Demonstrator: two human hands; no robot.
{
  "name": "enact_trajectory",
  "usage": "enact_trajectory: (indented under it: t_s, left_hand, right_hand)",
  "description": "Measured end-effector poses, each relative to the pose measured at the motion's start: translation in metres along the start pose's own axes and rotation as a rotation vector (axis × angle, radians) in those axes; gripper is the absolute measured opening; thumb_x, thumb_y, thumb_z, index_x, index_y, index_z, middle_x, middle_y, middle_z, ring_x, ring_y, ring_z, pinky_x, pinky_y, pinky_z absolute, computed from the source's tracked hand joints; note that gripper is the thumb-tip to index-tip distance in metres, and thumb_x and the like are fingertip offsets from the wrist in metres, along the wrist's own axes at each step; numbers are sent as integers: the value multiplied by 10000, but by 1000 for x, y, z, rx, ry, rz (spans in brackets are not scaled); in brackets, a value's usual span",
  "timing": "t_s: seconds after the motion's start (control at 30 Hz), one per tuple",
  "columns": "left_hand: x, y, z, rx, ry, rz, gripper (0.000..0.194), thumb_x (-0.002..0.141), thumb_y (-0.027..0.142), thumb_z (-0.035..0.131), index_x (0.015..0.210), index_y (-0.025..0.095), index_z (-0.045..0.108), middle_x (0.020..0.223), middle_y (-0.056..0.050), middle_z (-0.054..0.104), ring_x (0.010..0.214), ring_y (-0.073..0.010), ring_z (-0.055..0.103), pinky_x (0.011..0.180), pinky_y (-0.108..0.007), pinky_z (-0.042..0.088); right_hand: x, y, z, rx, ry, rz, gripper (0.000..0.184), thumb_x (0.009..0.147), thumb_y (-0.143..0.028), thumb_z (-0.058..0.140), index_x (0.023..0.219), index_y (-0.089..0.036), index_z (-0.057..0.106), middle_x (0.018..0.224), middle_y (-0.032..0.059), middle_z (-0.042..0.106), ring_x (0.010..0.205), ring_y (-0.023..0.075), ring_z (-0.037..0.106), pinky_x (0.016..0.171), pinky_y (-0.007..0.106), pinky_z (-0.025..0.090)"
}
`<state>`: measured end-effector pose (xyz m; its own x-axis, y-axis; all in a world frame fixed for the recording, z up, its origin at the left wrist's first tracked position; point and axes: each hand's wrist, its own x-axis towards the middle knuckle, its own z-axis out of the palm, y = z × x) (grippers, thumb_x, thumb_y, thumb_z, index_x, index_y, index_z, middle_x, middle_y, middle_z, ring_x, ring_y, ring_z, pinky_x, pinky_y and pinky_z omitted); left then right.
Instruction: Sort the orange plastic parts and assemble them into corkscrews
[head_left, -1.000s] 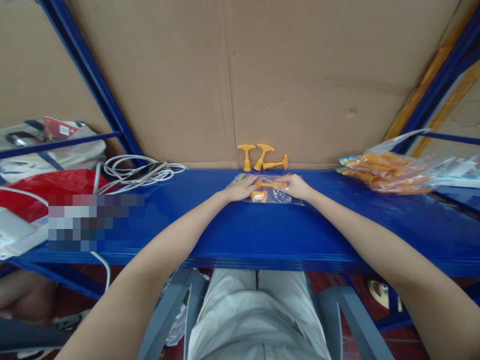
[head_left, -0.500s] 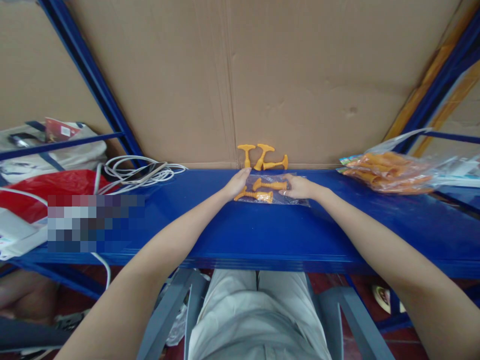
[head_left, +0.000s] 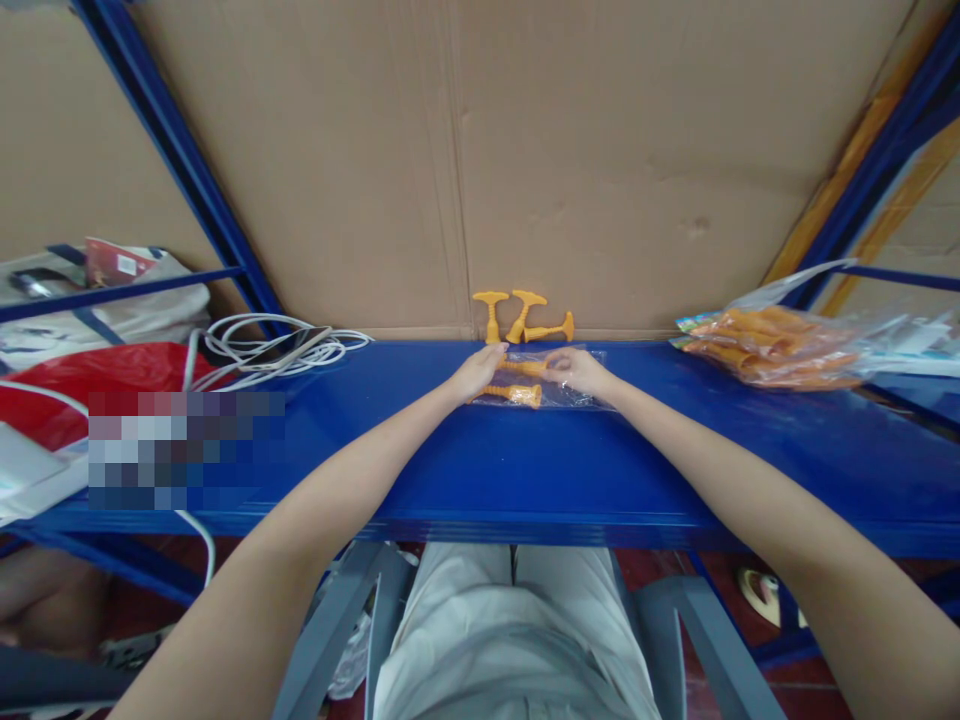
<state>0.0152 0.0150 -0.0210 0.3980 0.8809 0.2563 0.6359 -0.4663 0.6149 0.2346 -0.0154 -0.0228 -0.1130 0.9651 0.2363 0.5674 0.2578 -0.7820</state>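
On the blue shelf, a clear plastic bag (head_left: 574, 396) lies flat between my hands with two orange T-handled plastic pieces at it. My left hand (head_left: 480, 372) is closed on the bag's left edge and covers the handle end of the upper piece (head_left: 525, 367). The wide end of that same piece is pinched by the fingers of my right hand (head_left: 581, 370); whether the film lies between is unclear. Nearer to me lies the lower piece (head_left: 517, 395), apart from the right fingers. Several similar orange pieces (head_left: 525, 315) lean or lie at the cardboard behind.
A plastic bag full of orange parts (head_left: 780, 345) lies at the right. Coiled white cable (head_left: 292, 350), a red bag (head_left: 97, 375) and a canvas bag (head_left: 142, 310) are at the left. Cardboard (head_left: 600, 150) closes the back, between blue posts (head_left: 172, 150).
My right hand has moved slightly left with the upper orange piece, whose handle end is now under my left hand. My left hand has barely moved.
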Motion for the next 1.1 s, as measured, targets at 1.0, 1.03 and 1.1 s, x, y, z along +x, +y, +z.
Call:
enact_trajectory:
  t_s: [1.0, 1.03, 1.1]
  left_hand:
    - [-3, 4, -6, 440, -210, 193, 603, 1012, 364, 190, 1409, 103, 561, 1528, -108, 515, 1441, -202, 445, 1226, -318, 267]
    - [-3, 5, -6, 436, -189, 208, 595, 1014, 362, 189, 1381, 116, 588, 1503, -97, 547, 1416, -201, 478, 1215, -315, 293]
    - [-2, 7, -5, 430, -168, 215, 589, 1016, 362, 185, 1382, 137, 588, 1501, -72, 554, 1416, -194, 477, 1219, -314, 290]
  right_hand:
    - [-15, -14, -14, 301, -399, 81, 175, 701, -138, 799, 859, -212, 791, 865, 9, 776, 844, 135, 699, 915, 300, 533]
    - [-14, -13, -13, 306, -404, 78, 180, 706, -135, 794, 869, -211, 791, 868, 10, 776, 851, 137, 701, 935, 308, 530]
    - [-13, -12, -11, 332, -433, 60, 188, 711, -134, 786, 886, -203, 791, 886, 17, 780, 879, 143, 707, 973, 322, 520]
